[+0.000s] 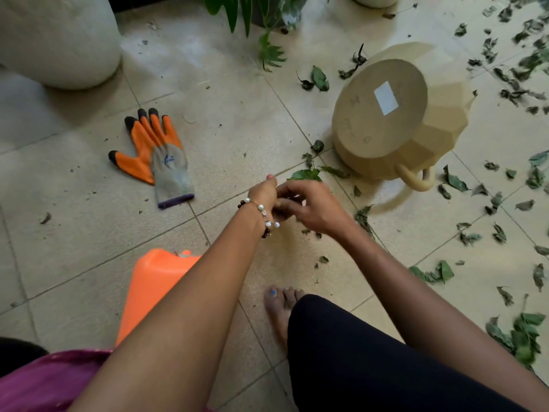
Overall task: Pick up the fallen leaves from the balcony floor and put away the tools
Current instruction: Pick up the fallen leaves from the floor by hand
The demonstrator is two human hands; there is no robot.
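Fallen green leaves (520,69) lie scattered over the tiled balcony floor, mostly on the right, with a clump (518,334) at the lower right. My two hands meet low over the floor in the middle. My left hand (263,191), a bead bracelet on its wrist, has its thumb raised and its fingers hidden behind the right hand. My right hand (309,206) curls its fingers round small dark leaf bits at the left palm. One fresh leaf (306,174) lies just beyond the hands. An orange and grey work glove (157,153) lies flat to the left.
A beige watering can (386,114) lies on its side, right of the hands. An orange plastic tool (154,281) sits under my left forearm. A large white pot (56,37) stands at the back left, a potted plant (252,13) at the back. My bare foot (282,304) is below the hands.
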